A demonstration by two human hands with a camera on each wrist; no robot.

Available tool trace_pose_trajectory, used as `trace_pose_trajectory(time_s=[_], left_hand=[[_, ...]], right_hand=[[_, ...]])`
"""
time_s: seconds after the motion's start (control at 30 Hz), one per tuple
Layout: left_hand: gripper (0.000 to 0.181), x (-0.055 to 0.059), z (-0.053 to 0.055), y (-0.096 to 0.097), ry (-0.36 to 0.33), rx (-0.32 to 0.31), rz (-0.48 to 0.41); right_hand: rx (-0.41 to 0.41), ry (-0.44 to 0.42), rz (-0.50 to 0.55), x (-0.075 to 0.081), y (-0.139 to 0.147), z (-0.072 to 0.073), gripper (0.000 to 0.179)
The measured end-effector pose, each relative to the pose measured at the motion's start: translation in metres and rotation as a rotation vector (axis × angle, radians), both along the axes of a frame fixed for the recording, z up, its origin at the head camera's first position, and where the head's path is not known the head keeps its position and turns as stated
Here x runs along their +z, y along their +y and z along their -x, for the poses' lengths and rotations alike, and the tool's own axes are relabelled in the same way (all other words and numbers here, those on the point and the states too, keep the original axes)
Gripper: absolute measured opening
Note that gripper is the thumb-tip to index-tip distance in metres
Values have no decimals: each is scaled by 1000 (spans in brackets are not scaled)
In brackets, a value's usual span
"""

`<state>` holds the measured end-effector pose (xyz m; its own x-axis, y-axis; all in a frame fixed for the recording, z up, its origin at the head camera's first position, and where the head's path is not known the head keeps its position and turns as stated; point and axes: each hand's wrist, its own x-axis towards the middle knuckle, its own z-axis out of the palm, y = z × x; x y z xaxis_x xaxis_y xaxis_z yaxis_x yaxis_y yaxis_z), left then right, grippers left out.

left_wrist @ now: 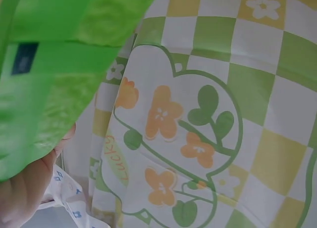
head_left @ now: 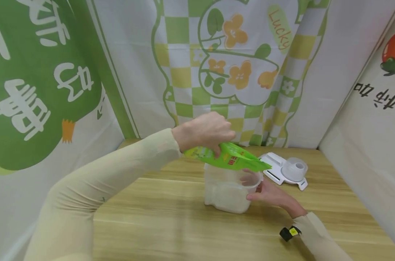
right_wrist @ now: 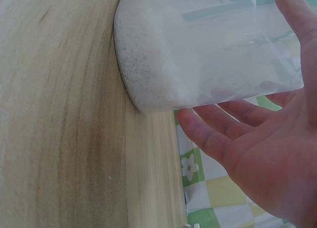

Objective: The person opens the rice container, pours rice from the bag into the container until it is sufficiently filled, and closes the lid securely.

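A wooden table [head_left: 171, 224] bears a clear container [head_left: 228, 190] part-filled with white grains. Above its mouth tilts a green bag [head_left: 228, 157], pinched by the left hand [head_left: 205, 132]. The right hand [head_left: 270, 195] steadies the container's side, fingers loosely spread. A white lid [head_left: 285, 170] lies behind.

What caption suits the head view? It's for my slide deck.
Left hand tips a green bag over a clear container of white grains, steadied by the right hand.
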<state>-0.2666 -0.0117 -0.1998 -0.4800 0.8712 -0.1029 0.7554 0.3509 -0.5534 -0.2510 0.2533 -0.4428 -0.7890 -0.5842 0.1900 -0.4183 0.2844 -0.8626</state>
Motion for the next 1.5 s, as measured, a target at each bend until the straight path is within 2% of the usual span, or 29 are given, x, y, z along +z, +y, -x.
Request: trace_pose_trajectory(time_s=[0.57, 0.8, 0.93, 1.13, 1.37, 1.47, 1.5], left_hand=[[50, 1, 1, -3, -3, 28, 18], [43, 1, 0, -3, 26, 40, 40], [42, -2, -1, -3, 55, 77, 72], [37, -8, -3, 1, 53, 117, 114], [45, -9, -7, 3, 110, 128, 103], [7, -9, -8, 2, 141, 120, 86], [8, -9, -8, 2, 151, 113, 79]], right_hand=[[15, 17, 3, -3, 1, 2, 83], [22, 28, 6, -2, 1, 3, 82], [29, 20, 21, -1, -1, 2, 82], [11, -16, 7, -5, -1, 0, 82], [19, 36, 11, -4, -1, 1, 70], [17, 32, -2, -3, 0, 1, 69], [16, 30, -8, -3, 0, 1, 69]])
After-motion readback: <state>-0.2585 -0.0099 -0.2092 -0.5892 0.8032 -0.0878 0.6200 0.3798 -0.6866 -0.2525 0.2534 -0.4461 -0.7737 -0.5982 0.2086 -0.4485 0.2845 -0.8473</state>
